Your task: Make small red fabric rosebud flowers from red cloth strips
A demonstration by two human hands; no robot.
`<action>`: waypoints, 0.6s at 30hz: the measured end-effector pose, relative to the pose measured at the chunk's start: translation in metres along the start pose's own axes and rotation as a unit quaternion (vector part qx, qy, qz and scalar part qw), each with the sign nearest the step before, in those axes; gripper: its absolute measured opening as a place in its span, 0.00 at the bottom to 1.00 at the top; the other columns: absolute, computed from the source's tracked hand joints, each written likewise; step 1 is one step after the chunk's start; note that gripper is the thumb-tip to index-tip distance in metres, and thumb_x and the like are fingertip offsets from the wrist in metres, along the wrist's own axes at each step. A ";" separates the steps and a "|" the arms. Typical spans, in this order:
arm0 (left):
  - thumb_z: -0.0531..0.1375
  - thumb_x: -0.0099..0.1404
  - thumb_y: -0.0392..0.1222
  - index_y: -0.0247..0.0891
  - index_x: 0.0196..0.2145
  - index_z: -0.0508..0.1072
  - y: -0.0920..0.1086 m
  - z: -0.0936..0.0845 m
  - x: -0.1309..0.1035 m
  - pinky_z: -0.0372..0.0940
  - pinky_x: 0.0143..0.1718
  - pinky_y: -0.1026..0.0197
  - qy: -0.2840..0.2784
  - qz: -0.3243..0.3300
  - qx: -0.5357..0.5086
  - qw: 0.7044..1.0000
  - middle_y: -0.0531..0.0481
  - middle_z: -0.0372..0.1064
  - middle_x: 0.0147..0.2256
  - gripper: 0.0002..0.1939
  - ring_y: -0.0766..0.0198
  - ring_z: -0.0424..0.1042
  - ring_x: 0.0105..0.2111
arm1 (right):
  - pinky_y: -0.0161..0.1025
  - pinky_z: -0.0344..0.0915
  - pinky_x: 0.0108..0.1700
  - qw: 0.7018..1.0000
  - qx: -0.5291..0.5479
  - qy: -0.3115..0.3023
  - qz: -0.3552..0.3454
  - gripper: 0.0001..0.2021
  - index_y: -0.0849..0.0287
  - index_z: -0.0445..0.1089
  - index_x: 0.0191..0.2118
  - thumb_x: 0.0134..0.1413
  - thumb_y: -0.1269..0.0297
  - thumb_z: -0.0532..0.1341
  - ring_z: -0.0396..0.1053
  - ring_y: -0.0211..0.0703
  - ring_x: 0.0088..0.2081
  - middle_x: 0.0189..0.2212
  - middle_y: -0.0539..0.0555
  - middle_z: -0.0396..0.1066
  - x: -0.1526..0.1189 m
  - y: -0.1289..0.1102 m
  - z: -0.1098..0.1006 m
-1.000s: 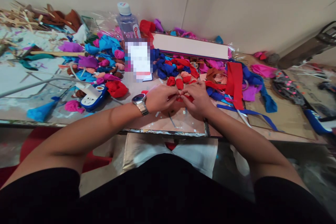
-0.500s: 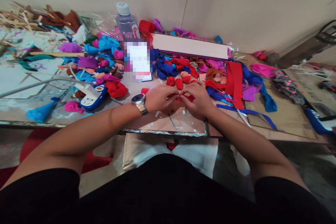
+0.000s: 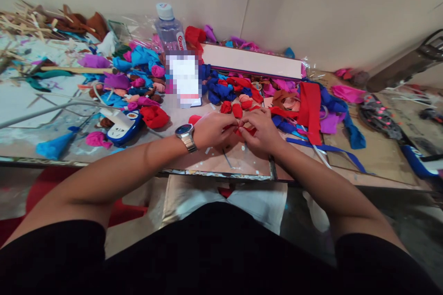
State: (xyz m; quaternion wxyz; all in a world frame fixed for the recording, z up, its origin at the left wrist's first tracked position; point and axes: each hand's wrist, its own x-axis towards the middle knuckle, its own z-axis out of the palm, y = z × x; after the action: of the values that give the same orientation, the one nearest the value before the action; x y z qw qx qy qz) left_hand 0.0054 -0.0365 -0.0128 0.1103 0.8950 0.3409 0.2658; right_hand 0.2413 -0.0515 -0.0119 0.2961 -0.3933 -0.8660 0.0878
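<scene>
My left hand [image 3: 216,130], with a watch [image 3: 185,136] on its wrist, pinches one end of a piece of red crepe paper [image 3: 248,130] just above the table's front part. My right hand [image 3: 260,131] is closed on the same paper, its fingertips meeting those of the left. Much of the paper is hidden by the fingers. Right behind the hands lie small rolled red paper pieces [image 3: 237,110] and a peach one [image 3: 245,100]. Another red roll [image 3: 194,120] lies beside my left wrist.
A phone [image 3: 187,80] leans near a water bottle [image 3: 169,30] at the back. Blue-and-white power strip [image 3: 122,131] sits left with a grey cable [image 3: 44,114]. A long pale box [image 3: 252,61] lies behind coloured paper scraps. Red strips [image 3: 310,113] and a blue strip [image 3: 328,150] lie right.
My fingers have shifted slightly on the red crepe paper, and the fingertips of both hands are closer together. The view has tilted a little; the rest looks the same.
</scene>
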 end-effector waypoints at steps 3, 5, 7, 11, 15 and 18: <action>0.58 0.75 0.42 0.41 0.44 0.83 -0.001 0.000 0.001 0.63 0.35 0.57 -0.006 0.005 0.003 1.000 0.46 0.84 0.38 0.12 0.59 0.79 0.34 | 0.57 0.52 0.63 1.000 -0.007 -0.012 0.002 0.03 0.52 0.72 0.41 0.66 0.63 0.61 0.73 0.52 0.45 0.39 0.52 0.81 0.000 0.001 0.000; 0.58 0.75 0.42 0.41 0.44 0.83 -0.001 -0.001 0.001 0.62 0.35 0.57 -0.010 0.009 0.005 1.000 0.46 0.84 0.38 0.12 0.59 0.79 0.34 | 0.57 0.52 0.63 1.000 -0.007 -0.021 0.002 0.04 0.53 0.72 0.41 0.67 0.63 0.59 0.73 0.51 0.45 0.39 0.52 0.80 0.001 0.000 -0.001; 0.58 0.75 0.42 0.41 0.44 0.82 -0.001 -0.001 0.002 0.62 0.35 0.57 -0.009 0.015 0.008 1.000 0.46 0.84 0.38 0.12 0.59 0.79 0.34 | 0.56 0.51 0.62 1.000 -0.006 -0.022 0.000 0.04 0.53 0.71 0.41 0.67 0.64 0.59 0.72 0.51 0.45 0.39 0.52 0.80 0.002 -0.002 -0.002; 0.57 0.76 0.42 0.41 0.44 0.82 0.000 0.000 0.001 0.62 0.36 0.57 -0.006 0.022 0.001 1.000 0.46 0.84 0.39 0.12 0.58 0.79 0.35 | 0.56 0.51 0.63 1.000 -0.015 -0.013 -0.006 0.03 0.53 0.69 0.39 0.67 0.65 0.58 0.71 0.51 0.45 0.38 0.52 0.79 0.003 -0.003 -0.002; 0.57 0.75 0.44 0.40 0.47 0.81 0.001 -0.003 0.001 0.64 0.38 0.56 -0.016 0.013 -0.016 1.000 0.45 0.84 0.42 0.14 0.56 0.80 0.37 | 0.56 0.52 0.63 1.000 -0.010 -0.008 0.000 0.03 0.53 0.69 0.39 0.67 0.64 0.58 0.71 0.51 0.46 0.38 0.52 0.79 0.002 -0.001 -0.001; 0.58 0.70 0.44 0.39 0.50 0.81 0.002 -0.008 0.002 0.66 0.40 0.55 -0.033 -0.003 -0.007 0.999 0.43 0.84 0.43 0.16 0.54 0.81 0.39 | 0.56 0.53 0.62 1.000 0.003 0.011 0.014 0.03 0.52 0.68 0.37 0.64 0.65 0.59 0.72 0.51 0.45 0.37 0.52 0.78 0.002 0.002 -0.001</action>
State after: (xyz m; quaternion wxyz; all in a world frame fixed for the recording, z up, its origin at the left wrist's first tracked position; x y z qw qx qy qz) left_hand 0.0034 -0.0363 -0.0051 0.1285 0.9015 0.3378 0.2382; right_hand 0.2419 -0.0489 -0.0111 0.3055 -0.4053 -0.8569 0.0903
